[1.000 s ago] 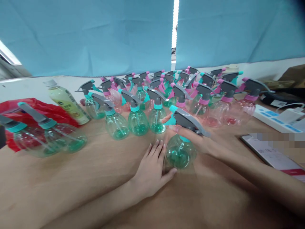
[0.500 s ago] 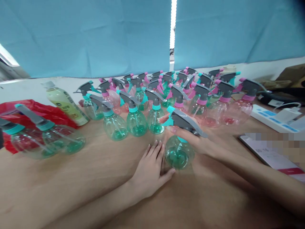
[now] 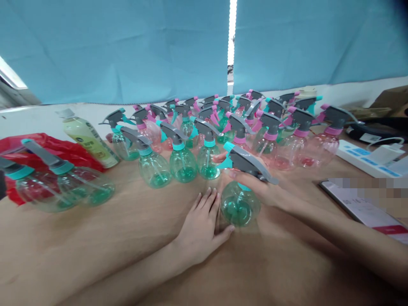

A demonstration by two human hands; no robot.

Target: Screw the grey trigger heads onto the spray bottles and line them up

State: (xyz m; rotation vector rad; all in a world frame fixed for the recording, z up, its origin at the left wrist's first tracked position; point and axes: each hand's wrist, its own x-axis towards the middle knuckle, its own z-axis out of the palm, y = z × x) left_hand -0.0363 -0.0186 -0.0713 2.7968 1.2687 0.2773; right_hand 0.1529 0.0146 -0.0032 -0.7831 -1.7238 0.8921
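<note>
My right hand (image 3: 258, 182) is closed round the neck of a clear green spray bottle (image 3: 239, 208) with a grey and turquoise trigger head. The bottle stands upright on the wooden table (image 3: 127, 250), and part of its collar is hidden by my fingers. To its left, my left hand (image 3: 202, 229) lies flat with fingers stretched out, thumb close to the bottle's base; whether it touches the bottle I cannot tell. Just beyond my hands, a green spray bottle (image 3: 208, 163) and a pink-collared spray bottle (image 3: 239, 127) stand in the front row.
Several more green and pink spray bottles (image 3: 302, 123) crowd the back. At left are two green spray bottles (image 3: 86, 182), a red plastic bag (image 3: 44, 144) and a leaning labelled bottle (image 3: 87, 136). A power strip (image 3: 363, 159) and a phone (image 3: 353, 202) lie at right.
</note>
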